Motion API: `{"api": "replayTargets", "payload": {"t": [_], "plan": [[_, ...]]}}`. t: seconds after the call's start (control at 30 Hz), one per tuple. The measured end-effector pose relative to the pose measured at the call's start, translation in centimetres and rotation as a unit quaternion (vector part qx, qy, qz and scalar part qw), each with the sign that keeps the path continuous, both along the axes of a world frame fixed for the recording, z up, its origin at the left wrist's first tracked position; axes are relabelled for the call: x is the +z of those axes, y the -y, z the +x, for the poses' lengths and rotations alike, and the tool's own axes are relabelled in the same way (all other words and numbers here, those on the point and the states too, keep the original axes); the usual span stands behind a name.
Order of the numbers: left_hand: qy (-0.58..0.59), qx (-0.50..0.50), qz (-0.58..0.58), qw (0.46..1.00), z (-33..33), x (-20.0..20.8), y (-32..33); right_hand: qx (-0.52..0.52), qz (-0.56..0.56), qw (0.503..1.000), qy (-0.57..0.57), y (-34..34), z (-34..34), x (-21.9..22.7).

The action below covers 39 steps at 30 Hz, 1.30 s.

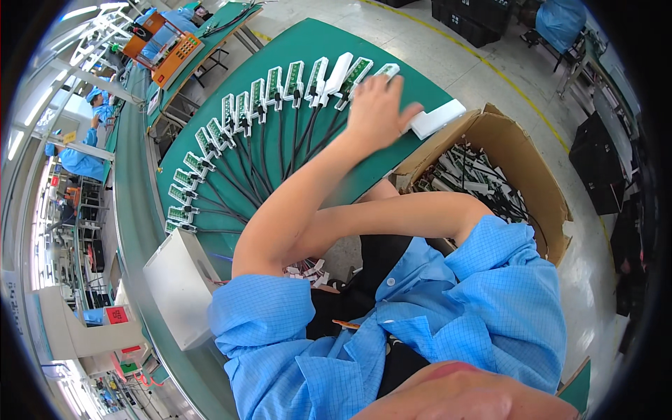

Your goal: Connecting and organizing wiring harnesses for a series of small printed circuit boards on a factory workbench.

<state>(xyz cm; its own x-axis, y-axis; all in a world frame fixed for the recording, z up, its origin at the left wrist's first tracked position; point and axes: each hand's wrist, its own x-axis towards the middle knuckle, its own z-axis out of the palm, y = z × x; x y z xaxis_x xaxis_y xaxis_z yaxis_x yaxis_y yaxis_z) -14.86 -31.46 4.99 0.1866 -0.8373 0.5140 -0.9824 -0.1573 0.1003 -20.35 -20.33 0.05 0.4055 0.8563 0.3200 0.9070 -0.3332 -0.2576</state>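
Note:
Over the right end of a fanned row of white housings with green circuit boards (294, 78), my left hand (378, 108) reaches out palm down. Its fingers are stretched and its thumb stands apart. The fingertips lie at a white housing (387, 69) they partly cover; whether they press on it I cannot tell. Black cables (290, 140) run from the housings toward me. One white cover (339, 73) lies among the boards near my hand. My right forearm (399, 217) crosses beneath my left arm, and my right hand is hidden.
A white block-shaped piece (437, 119) rests at the green table's (322, 42) right edge. Next to it stands a cardboard box (539, 168) full of white parts and cables (476, 175). A white box-like case (178, 287) stands at left, beside a conveyor (133, 203).

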Motion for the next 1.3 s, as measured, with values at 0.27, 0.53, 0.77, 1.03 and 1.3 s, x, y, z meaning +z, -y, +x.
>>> {"api": "replayTargets", "payload": {"t": [0.27,0.53,0.77,1.03,1.3], "plan": [[-0.047,-0.073,0.091,0.992,-3.0,-3.0,2.1,-0.014,-0.005,1.0,-0.015,-0.9,0.9,-2.8],[-0.857,0.002,0.041,0.514,4.5,-0.6,3.9,-0.025,-0.113,0.992,-0.041,-0.7,-0.2,0.9],[-0.619,0.054,0.117,0.775,3.8,-0.6,4.9,-0.071,-0.123,0.983,-0.12,-2.2,1.4,-8.2],[-0.262,0.021,0.22,0.94,4.3,-2.0,3.9,-0.04,-0.143,0.988,-0.047,-0.8,0.5,-2.9],[0.064,0.028,0.125,0.99,1.5,-4.2,1.8,0.06,-0.064,0.996,0.035,0.5,-0.3,1.6]]}}
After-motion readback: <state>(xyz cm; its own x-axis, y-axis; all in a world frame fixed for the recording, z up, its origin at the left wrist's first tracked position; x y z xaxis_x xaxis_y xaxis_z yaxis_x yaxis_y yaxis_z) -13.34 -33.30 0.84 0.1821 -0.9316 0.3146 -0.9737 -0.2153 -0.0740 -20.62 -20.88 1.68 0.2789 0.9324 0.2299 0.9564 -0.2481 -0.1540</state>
